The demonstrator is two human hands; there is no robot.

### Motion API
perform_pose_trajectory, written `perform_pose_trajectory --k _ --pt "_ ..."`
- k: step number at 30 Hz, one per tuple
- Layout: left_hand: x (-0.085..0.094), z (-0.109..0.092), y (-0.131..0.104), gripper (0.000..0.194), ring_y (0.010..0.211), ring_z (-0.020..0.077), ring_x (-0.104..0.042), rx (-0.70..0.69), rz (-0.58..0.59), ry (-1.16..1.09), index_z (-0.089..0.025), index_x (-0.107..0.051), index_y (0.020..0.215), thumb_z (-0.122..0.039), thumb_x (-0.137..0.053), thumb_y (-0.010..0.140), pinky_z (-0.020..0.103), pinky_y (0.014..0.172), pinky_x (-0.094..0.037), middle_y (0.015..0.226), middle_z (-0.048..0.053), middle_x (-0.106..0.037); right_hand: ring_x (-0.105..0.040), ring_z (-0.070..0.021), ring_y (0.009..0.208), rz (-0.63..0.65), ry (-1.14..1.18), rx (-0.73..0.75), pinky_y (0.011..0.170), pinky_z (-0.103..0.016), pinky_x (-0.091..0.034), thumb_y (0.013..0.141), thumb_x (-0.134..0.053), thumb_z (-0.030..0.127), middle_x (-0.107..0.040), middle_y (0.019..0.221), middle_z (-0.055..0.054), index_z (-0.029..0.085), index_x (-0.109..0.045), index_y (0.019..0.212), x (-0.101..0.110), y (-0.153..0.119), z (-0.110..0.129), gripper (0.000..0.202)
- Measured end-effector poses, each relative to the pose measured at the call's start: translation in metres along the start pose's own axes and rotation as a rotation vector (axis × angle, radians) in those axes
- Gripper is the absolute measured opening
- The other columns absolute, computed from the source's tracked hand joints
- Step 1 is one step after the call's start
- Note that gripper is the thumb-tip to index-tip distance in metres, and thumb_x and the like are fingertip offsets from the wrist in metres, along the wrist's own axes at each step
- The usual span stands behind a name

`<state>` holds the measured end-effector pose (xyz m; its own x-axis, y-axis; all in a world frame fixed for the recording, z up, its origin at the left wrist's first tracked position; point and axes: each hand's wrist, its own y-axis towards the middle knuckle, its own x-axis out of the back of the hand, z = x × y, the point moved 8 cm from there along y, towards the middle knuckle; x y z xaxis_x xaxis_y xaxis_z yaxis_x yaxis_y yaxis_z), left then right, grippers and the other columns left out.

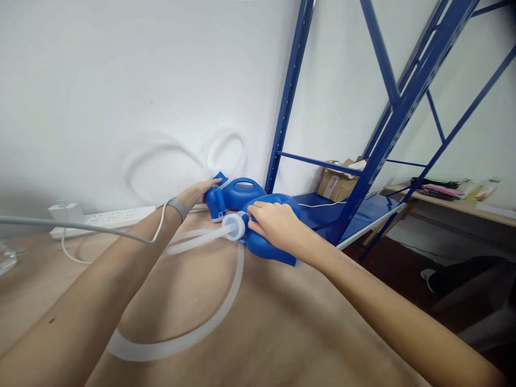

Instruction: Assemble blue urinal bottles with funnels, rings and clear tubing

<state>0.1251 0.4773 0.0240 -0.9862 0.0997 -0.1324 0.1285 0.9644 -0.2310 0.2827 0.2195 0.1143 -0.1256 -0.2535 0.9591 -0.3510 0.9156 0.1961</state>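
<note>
Two blue jugs on table: right hand point(274, 223) clamps near jug point(266, 244) steadying its hose point(193, 333) coupling; left hand point(199, 192) grips far jug point(237, 194) spout.

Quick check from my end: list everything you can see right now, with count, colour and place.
blue bottle: 1, blue, far, against the wall
blue container: 1, blue, nearer, under the right hand
tube: 1, translucent white, looping over the table from the container's cap
table: 1, tan
power strip: 1, white, left, by the wall
shelf rack: 1, blue, right
cardboard box: 1, brown, on the rack
left hand: touching the blue bottle
right hand: on the blue container
</note>
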Motion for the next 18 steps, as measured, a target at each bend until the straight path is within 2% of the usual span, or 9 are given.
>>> perform_pose_trajectory --k 3,5,7,10,14,18 --pt "0.023 0.002 -0.021 0.041 0.089 0.0339 -0.072 0.052 -0.101 0.13 -0.017 -0.068 0.091 -0.051 -0.086 0.077 0.046 0.083 -0.06 0.079 0.016 -0.074 -0.072 -0.0286 0.096 0.002 -0.023 0.009 0.073 -0.032 -0.044 0.108 -0.041 0.029 -0.073 0.112 -0.014 0.017 -0.067 0.109 0.006 -0.006 0.012 0.029" --pt "0.043 -0.001 -0.038 0.043 0.102 0.0355 -0.071 0.074 -0.154 0.179 -0.016 -0.066 0.094 -0.051 -0.085 0.078 0.047 0.089 -0.059 0.089 0.017 -0.074 -0.072 -0.0297 0.096 -0.004 -0.032 -0.002 0.075 -0.033 -0.045 0.107 -0.041 0.029 -0.074 0.109 -0.015 0.016 -0.067 0.108 0.014 -0.008 0.017 0.029" --pt "0.063 -0.004 -0.057 0.04 0.109 0.0385 -0.07 0.113 -0.178 0.212 -0.016 -0.065 0.096 -0.044 -0.087 0.077 0.048 0.089 -0.06 0.097 0.02 -0.075 -0.073 -0.0302 0.095 -0.001 -0.031 -0.01 0.076 -0.034 -0.046 0.106 -0.045 0.031 -0.075 0.106 -0.016 0.016 -0.069 0.103 0.023 -0.011 0.021 0.028" --pt "0.084 -0.009 -0.083 0.036 0.109 0.0444 -0.071 0.168 -0.162 0.21 -0.016 -0.068 0.099 -0.029 -0.09 0.073 0.049 0.08 -0.064 0.102 0.024 -0.075 -0.073 -0.0303 0.093 0.021 -0.027 0.012 0.075 -0.034 -0.047 0.105 -0.05 0.034 -0.076 0.104 -0.016 0.016 -0.071 0.097 0.035 -0.015 0.027 0.029" --pt "0.091 -0.022 -0.107 0.035 0.103 0.0413 -0.074 0.149 -0.131 0.084 -0.017 -0.067 0.109 -0.032 -0.084 0.082 0.041 0.07 -0.066 0.104 0.022 -0.075 -0.074 -0.031 0.093 0.036 -0.028 0.075 0.075 -0.034 -0.048 0.101 -0.055 0.034 -0.077 0.102 -0.014 0.018 -0.073 0.092 0.048 -0.029 0.043 0.026" --pt "0.082 -0.019 -0.118 0.034 0.102 0.0363 -0.075 0.135 -0.102 -0.039 -0.013 -0.062 0.118 -0.035 -0.071 0.094 0.039 0.073 -0.067 0.11 0.022 -0.071 -0.074 -0.03 0.093 0.032 0.0 0.129 0.081 -0.035 -0.05 0.1 -0.057 0.033 -0.079 0.097 -0.012 0.02 -0.074 0.085 0.067 -0.053 0.066 0.027"
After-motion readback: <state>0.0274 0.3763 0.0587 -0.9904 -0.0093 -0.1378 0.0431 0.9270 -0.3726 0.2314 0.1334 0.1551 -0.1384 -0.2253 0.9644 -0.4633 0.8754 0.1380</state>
